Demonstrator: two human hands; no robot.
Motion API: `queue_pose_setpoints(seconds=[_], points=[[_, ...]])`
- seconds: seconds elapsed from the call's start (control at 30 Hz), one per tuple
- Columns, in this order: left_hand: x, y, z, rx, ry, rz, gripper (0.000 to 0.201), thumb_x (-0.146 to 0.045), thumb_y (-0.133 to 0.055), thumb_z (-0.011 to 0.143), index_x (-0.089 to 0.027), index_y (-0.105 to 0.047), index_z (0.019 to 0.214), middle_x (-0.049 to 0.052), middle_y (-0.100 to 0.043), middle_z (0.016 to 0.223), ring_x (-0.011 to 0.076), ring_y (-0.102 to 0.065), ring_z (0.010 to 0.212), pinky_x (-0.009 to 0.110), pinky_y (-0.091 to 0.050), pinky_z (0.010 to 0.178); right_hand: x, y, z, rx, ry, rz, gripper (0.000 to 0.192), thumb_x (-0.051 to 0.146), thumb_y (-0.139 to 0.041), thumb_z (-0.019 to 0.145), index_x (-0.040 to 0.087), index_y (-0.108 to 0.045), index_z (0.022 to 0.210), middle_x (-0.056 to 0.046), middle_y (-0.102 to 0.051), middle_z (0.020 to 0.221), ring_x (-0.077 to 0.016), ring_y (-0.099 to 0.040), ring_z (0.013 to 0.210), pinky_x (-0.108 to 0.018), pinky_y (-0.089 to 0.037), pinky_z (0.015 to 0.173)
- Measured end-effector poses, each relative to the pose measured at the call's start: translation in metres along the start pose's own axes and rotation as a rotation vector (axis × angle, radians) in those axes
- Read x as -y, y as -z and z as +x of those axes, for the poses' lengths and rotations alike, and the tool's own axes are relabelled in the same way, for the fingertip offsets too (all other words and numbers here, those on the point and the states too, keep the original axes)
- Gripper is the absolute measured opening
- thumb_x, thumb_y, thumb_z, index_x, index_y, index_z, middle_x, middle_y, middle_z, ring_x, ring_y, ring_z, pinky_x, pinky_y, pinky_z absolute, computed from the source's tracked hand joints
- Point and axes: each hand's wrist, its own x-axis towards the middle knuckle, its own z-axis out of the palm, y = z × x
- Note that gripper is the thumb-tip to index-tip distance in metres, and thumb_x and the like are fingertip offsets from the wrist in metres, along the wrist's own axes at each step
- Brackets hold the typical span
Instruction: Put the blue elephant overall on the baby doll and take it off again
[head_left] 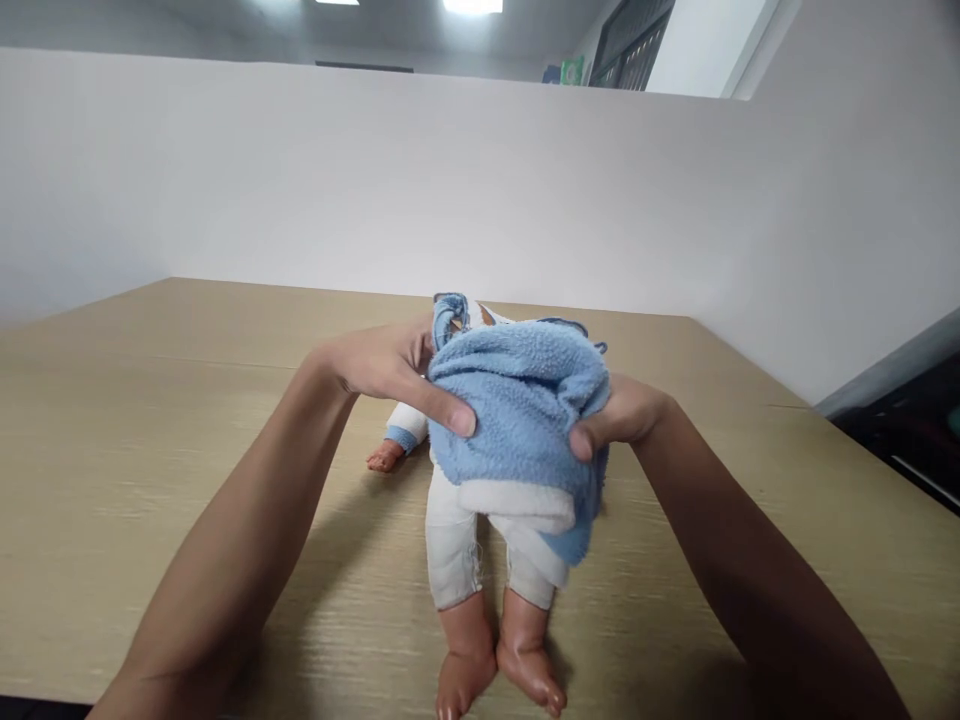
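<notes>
A baby doll lies on the table with its feet toward me, its legs in white cloth and its plastic feet bare. Over its torso is a fuzzy light-blue garment with a white band along the near edge. My left hand grips the garment's left side, thumb on top and fingers hidden behind the cloth. On the other side, my right hand pinches the cloth with its thumb in front. One doll arm with a blue cuff sticks out at the left. The doll's head is hidden behind the garment.
The wooden table spreads out on both sides and ends at a white partition. A dark object stands beyond the table's right edge.
</notes>
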Motion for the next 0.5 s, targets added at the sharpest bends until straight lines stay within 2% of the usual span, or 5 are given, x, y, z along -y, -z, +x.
queue_pose_setpoints(seconds=[0.1,0.17,0.27,0.37,0.5], points=[[0.002,-0.001,0.001,-0.025,-0.021,-0.006,0.049,-0.059,-0.094,0.075,-0.021,-0.078,0.102,0.009,-0.080,0.089,0.0313,-0.079,0.103,0.037,-0.067,0.090,0.005,-0.001,-0.002,0.178,-0.178,-0.021,0.085,0.042,-0.105,0.061,0.023,-0.072,0.137,-0.008,-0.082,0.122,-0.0301,-0.074,0.127,-0.040,-0.058,0.111],[0.002,-0.002,0.002,-0.055,-0.024,-0.006,0.045,-0.057,-0.094,0.077,-0.020,-0.078,0.098,0.009,-0.080,0.088,0.0310,-0.078,0.102,0.037,-0.067,0.093,0.008,-0.002,-0.004,0.237,-0.232,0.012,0.076,0.041,-0.103,0.066,0.020,-0.075,0.133,-0.008,-0.084,0.110,-0.0294,-0.079,0.113,-0.040,-0.063,0.103],[-0.001,-0.004,0.003,-0.080,-0.005,-0.019,0.043,-0.056,-0.089,0.084,-0.018,-0.078,0.099,0.008,-0.079,0.086,0.0290,-0.078,0.100,0.036,-0.066,0.093,0.005,-0.003,-0.005,0.139,-0.158,0.064,0.069,0.038,-0.100,0.070,0.019,-0.075,0.131,-0.006,-0.084,0.098,-0.0277,-0.081,0.101,-0.041,-0.063,0.101],[-0.006,-0.005,0.004,-0.075,0.025,-0.047,0.044,-0.058,-0.080,0.092,-0.017,-0.078,0.108,0.007,-0.079,0.089,0.0258,-0.078,0.096,0.034,-0.066,0.089,-0.002,-0.001,-0.003,-0.018,-0.026,0.058,0.069,0.040,-0.098,0.070,0.019,-0.074,0.132,-0.006,-0.083,0.105,-0.0281,-0.079,0.110,-0.042,-0.060,0.107],[-0.014,-0.008,0.004,-0.033,0.039,-0.102,0.048,-0.063,-0.084,0.086,-0.018,-0.080,0.104,0.010,-0.081,0.092,0.0263,-0.078,0.091,0.034,-0.067,0.083,-0.003,-0.002,0.006,-0.011,0.046,0.118,0.046,0.053,-0.087,0.077,0.016,-0.079,0.102,-0.008,-0.080,0.096,-0.0260,-0.077,0.091,-0.037,-0.065,0.086]])
